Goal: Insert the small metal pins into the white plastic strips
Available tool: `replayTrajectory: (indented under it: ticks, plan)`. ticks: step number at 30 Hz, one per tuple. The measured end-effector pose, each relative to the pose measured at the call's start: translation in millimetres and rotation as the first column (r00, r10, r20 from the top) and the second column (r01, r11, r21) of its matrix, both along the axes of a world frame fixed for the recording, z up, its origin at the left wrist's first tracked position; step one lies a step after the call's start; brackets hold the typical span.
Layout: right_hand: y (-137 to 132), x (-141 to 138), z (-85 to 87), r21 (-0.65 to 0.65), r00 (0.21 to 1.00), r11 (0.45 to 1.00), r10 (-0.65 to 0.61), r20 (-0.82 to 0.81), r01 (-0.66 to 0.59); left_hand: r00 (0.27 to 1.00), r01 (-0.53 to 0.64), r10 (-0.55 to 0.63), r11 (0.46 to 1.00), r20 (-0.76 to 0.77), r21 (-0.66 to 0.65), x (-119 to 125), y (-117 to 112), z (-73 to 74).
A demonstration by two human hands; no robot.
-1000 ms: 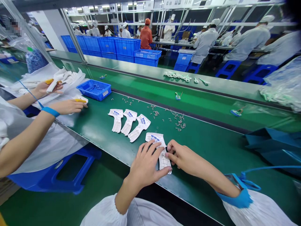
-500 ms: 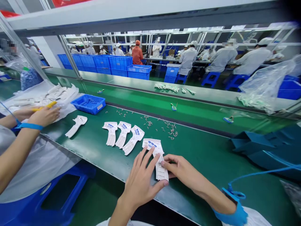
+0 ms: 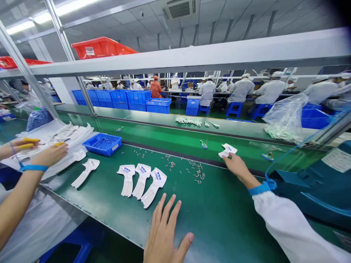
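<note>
Factory assembly floor. Long green conveyor belt (image 3: 219,204) carrying white moulded parts (image 3: 128,179); stacked blue plastic crates (image 3: 137,98) beyond, rows of workers (image 3: 241,89) in white smocks and caps at benches.

Ceiling lights (image 3: 52,11), white overhead shelf (image 3: 192,54), red crate (image 3: 101,48)

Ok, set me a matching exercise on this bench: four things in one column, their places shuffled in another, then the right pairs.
Things:
1. Right hand with blue cuff
2. Bare left hand
3. Blue plastic tray
4. Clear plastic bag

Places:
A. Spread over the green belt, just beyond white printed cards
B. Bulging over pale green parts, far right
C. On the green belt, left of scattered small metal parts
D. Fingertips on a small white card, far belt

Pairs: 1-D, 2-A, 3-C, 4-B
</note>
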State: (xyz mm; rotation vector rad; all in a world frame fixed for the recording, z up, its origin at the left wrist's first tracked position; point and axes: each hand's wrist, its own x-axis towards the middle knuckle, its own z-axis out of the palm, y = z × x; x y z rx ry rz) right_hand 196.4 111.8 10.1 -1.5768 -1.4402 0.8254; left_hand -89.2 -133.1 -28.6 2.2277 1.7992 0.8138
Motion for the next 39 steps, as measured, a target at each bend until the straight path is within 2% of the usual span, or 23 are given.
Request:
replayTrajectory:
  ticks: [2, 4, 5, 7, 8, 11, 14, 18, 21, 25, 27, 29, 32, 34, 36, 39]
  plan:
    - [-17.8, -10.3, -10.9, 0.049, 0.991, 0.993, 0.105, 0.08, -0.109, 0.999, -0.033, 0.033, 0.999, 0.006, 0.022, 1.2, 1.6, -3.2]
    - [-39.0, -22.0, -23.7, 0.087, 0.935, 0.945, 0.294, 0.198, -0.315, 1.0, -0.015, 0.015, 1.0, -0.015, 0.004, 0.3, 3.0, -3.8]
    - [-48.6, -26.8, -29.4, 0.105, 0.865, 0.894, 0.383, 0.325, -0.435, 1.0, 0.003, -0.004, 1.0, -0.029, -0.013, -0.7, 3.5, -3.3]
    - [-63.2, -31.9, -37.2, 0.087, 0.723, 0.823, 0.436, 0.536, -0.561, 0.998, 0.026, -0.028, 0.999, -0.051, -0.035, -3.0, 4.2, -1.3]
    - [-67.7, -31.8, -39.2, 0.069, 0.672, 0.817, 0.42, 0.61, -0.573, 0.998, 0.031, -0.033, 0.999, -0.056, -0.039, -3.8, 4.4, -0.4]
    - [-73.3, -23.0, -40.5, 0.026, 0.623, 0.859, 0.35, 0.7, -0.512, 0.997, 0.039, -0.041, 0.999, -0.058, -0.034, -3.4, 3.9, 0.4]
    - [-75.2, -12.0, -39.6, 0.019, 0.622, 0.876, 0.327, 0.712, -0.482, 0.998, 0.028, -0.029, 0.999, -0.049, -0.023, -0.3, 1.9, -0.2]
    - [-80.2, -9.7, -37.4, 0.047, 0.644, 0.856, 0.349, 0.681, -0.514, 1.0, -0.006, 0.006, 1.0, 0.009, 0.026, -4.9, 0.4, 3.5]
    - [-82.0, -13.0, -35.2, 0.058, 0.645, 0.862, 0.33, 0.69, -0.503, 0.991, -0.135, 0.132, 0.985, 0.034, 0.11, -23.8, 5.3, 8.4]
    - [-80.6, -11.5, -35.3, 0.06, 0.652, 0.892, 0.28, 0.705, -0.448, 0.94, -0.32, 0.332, 0.938, -0.081, 0.132, -53.0, 15.9, 6.5]
    - [-81.1, -9.0, -35.0, 0.061, 0.659, 0.899, 0.27, 0.702, -0.434, 0.937, -0.312, 0.326, 0.942, -0.122, 0.123, -56.1, 16.6, 1.9]
    - [-83.5, -7.7, -31.6, 0.064, 0.671, 0.903, 0.267, 0.692, -0.425, 0.957, -0.252, 0.265, 0.961, -0.118, 0.115, -48.2, 12.8, -2.0]
    - [-91.1, -10.4, -19.5, 0.064, 0.736, 0.906, 0.297, 0.608, -0.419, 0.99, -0.125, 0.13, 0.989, -0.058, 0.08, -21.5, 4.0, -2.6]
    - [-99.1, -16.4, -9.3, 0.03, 0.801, 0.896, 0.381, 0.462, -0.443, 0.999, -0.039, 0.039, 0.998, -0.002, 0.054, -0.6, 1.3, 1.0]
    - [-109.2, -26.2, -0.9, -0.024, 0.824, 0.853, 0.51, 0.247, -0.521, 0.998, 0.017, -0.019, 0.999, 0.057, 0.045, 18.1, 3.4, 6.0]
    - [-126.3, -45.2, 4.2, -0.06, 0.753, 0.751, 0.656, -0.056, -0.658, 0.988, 0.046, -0.057, 0.996, 0.144, 0.074, 37.7, 14.1, 10.9]
